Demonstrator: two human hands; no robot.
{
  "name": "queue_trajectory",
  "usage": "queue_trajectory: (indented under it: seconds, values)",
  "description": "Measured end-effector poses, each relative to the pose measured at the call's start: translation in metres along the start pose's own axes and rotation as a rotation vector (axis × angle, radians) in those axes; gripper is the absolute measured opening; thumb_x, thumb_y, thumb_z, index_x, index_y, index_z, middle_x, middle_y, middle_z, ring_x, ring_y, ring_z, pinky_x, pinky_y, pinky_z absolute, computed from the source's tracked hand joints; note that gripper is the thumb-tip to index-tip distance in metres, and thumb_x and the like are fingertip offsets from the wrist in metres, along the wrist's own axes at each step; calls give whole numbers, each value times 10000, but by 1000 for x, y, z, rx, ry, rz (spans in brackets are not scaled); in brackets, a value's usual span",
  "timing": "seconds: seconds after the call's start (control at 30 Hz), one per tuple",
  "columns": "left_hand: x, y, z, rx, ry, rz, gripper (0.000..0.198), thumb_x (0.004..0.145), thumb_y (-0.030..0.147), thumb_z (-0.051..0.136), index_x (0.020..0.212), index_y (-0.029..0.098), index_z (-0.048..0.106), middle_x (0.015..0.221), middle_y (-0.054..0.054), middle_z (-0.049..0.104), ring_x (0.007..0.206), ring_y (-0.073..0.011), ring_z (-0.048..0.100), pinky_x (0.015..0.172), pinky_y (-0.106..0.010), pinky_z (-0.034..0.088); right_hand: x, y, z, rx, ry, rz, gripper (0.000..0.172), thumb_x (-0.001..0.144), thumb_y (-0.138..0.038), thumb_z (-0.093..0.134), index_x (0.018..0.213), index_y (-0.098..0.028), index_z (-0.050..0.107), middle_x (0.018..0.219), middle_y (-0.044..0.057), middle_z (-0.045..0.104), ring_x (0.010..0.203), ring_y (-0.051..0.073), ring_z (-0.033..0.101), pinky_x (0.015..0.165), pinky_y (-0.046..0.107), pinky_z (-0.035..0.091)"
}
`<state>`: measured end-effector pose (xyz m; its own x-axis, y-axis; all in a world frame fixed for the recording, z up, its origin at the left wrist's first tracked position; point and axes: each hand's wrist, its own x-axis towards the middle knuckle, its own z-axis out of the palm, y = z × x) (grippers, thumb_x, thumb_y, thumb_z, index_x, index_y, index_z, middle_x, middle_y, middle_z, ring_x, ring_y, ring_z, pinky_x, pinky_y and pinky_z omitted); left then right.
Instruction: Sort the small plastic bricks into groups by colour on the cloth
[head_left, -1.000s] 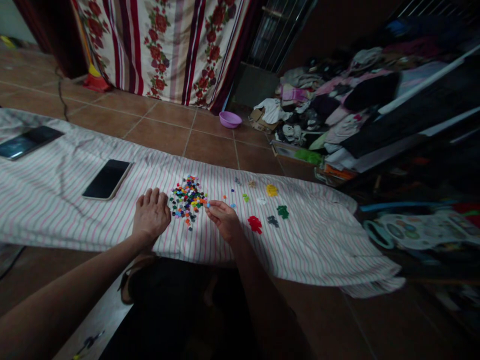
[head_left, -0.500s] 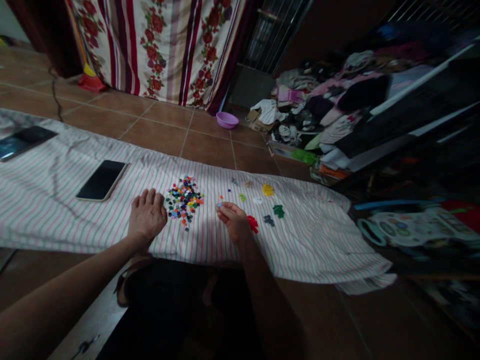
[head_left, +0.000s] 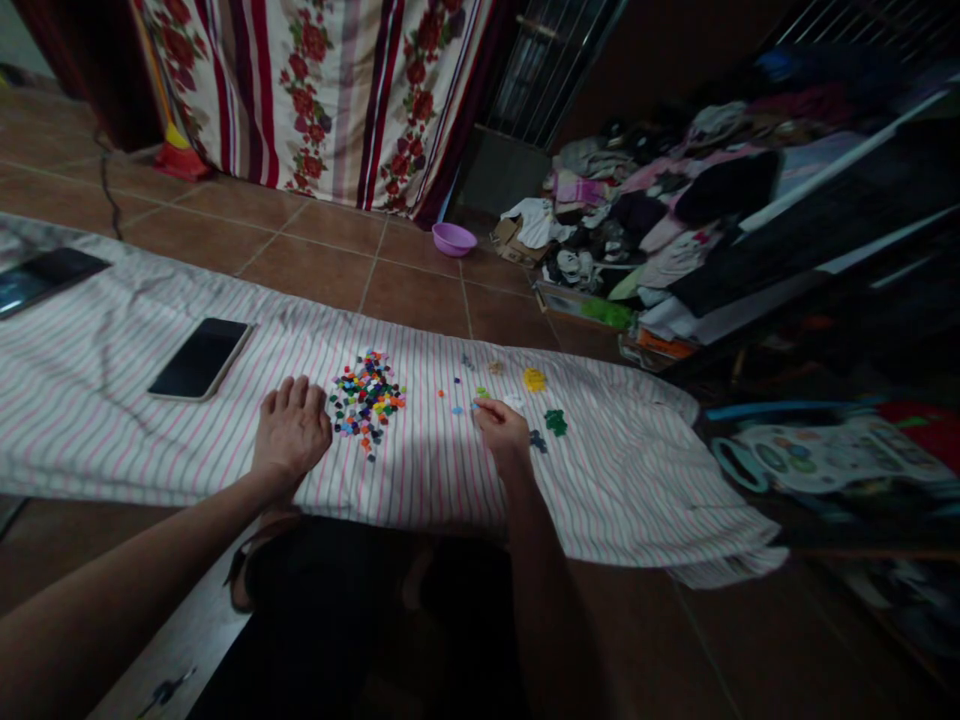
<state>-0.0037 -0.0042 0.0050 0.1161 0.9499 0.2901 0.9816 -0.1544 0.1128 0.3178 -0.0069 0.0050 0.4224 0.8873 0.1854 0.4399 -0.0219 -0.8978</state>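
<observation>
My left hand (head_left: 292, 428) lies flat on the striped cloth with its fingers stretched out, just left of a mixed heap of small colourful pieces (head_left: 367, 395). To the right of the heap, my right hand (head_left: 504, 425) pinches a tiny light blue piece (head_left: 475, 406) between thumb and finger. Another light blue piece (head_left: 457, 410) rests on the cloth beside the fingertips. Around this hand are small one-colour groups: yellow (head_left: 535, 379), dark green (head_left: 556, 422), dark grey (head_left: 538, 440), lime green (head_left: 482, 392), white (head_left: 514, 401) and tan (head_left: 495, 368). The hand hides the red group.
A phone (head_left: 201, 358) lies left of my left hand, and a second dark device (head_left: 52, 278) sits farther left. Beyond the cloth-covered surface (head_left: 637, 470), a purple basin (head_left: 454, 240) stands on the tiled floor. Piled clothes (head_left: 630, 190) occupy the right background.
My right hand has moved right, away from the mixed heap, with its fingers still pinched. It uncovers a light blue piece and now covers the red group. My left hand stays put.
</observation>
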Motion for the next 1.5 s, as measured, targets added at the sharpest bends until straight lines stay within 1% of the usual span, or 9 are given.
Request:
queue_trajectory:
  seconds: [0.17, 0.3, 0.57, 0.87, 1.07, 1.17, 1.3, 1.4, 1.5]
  values:
    - [0, 0, 1, -11, -9, -6, 377, 921, 273, 316, 1172, 148, 567, 1412, -185, 507, 1351, -337, 403, 1078, -490, 313, -2, 0, 0, -334, -81, -49, 295, 721, -322, 565, 887, -204, 779, 713, 16, 697, 661, 173, 603, 683, 284, 465]
    - [0, -1, 1, -20, 1, 1, 383, 918, 271, 315, 1177, 147, 568, 1417, -195, 501, 1352, -346, 397, 1076, -506, 314, -5, -3, 4, -527, -121, -103, 291, 756, -229, 511, 885, -220, 773, 710, 13, 703, 656, 163, 595, 651, 254, 429]
    - [0, 0, 0, -35, 17, 3, 378, 898, 272, 343, 1197, 173, 554, 1404, -176, 516, 1348, -334, 400, 1074, -503, 317, -9, -9, 18, -733, -51, -237, 252, 790, -121, 497, 870, -188, 726, 785, 58, 709, 708, 172, 595, 631, 253, 372]
    - [0, -1, 1, -8, -6, 2, 369, 915, 276, 320, 1176, 161, 554, 1411, -180, 506, 1355, -335, 396, 1072, -497, 322, -11, -9, 17, -726, -22, -235, 222, 800, -102, 495, 889, -171, 687, 798, 67, 701, 730, 181, 603, 669, 262, 386]
    - [1, 0, 1, 9, -12, -3, 381, 926, 269, 306, 1184, 143, 556, 1418, -184, 503, 1357, -340, 399, 1076, -490, 321, -9, -23, 15, -578, 10, -266, 196, 841, -202, 510, 894, -174, 697, 828, 74, 688, 761, 191, 602, 724, 284, 430]
    - [1, 0, 0, 20, -15, -4, 373, 919, 272, 325, 1193, 165, 553, 1417, -165, 510, 1356, -329, 403, 1076, -483, 323, -18, -35, 28, -441, -68, -366, 215, 858, -215, 495, 897, -194, 705, 845, 67, 687, 771, 188, 602, 767, 296, 460]
    - [1, 0, 0, 1, -10, -8, 377, 925, 281, 316, 1184, 157, 561, 1417, -172, 507, 1359, -335, 395, 1086, -486, 312, -37, -52, 56, -333, -240, -497, 215, 885, -194, 501, 873, -209, 716, 853, 66, 681, 814, 192, 613, 815, 312, 479]
    - [1, 0, 0, -29, -21, -17, 387, 923, 274, 310, 1187, 143, 560, 1431, -187, 490, 1372, -343, 378, 1093, -499, 302, -50, -62, 76, -333, -360, -565, 199, 896, -178, 532, 887, -222, 726, 877, 58, 680, 861, 193, 616, 836, 316, 486]
    - [2, 1, -1, -45, -27, -19, 383, 918, 272, 324, 1188, 141, 562, 1435, -188, 487, 1376, -342, 377, 1099, -503, 295, -60, -68, 91, -383, -425, -624, 187, 906, -170, 558, 904, -219, 737, 883, 57, 669, 879, 191, 606, 847, 314, 486]
